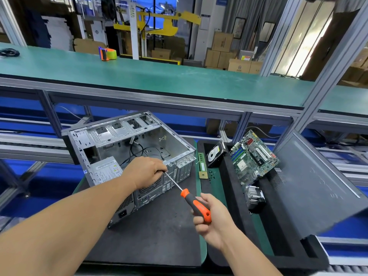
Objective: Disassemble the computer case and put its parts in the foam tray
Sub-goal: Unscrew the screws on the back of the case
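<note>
Right hand [209, 214] round screwdriver [196, 204], tip at computer case [127, 156]

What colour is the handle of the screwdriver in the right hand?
Orange and dark grey; the screwdriver handle shows clearly in the head view.

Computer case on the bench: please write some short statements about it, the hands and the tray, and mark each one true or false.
1. The right hand grips the orange-and-black screwdriver by its handle. True.
2. The left hand lies flat on the foam tray. False: it is at the rear edge of the computer case, fingers at the screwdriver's shaft.
3. The motherboard is still mounted in the case. False: it leans in the foam tray.
4. The power supply sits inside the case. True.
5. The hard drive is in the tray. True.
</note>
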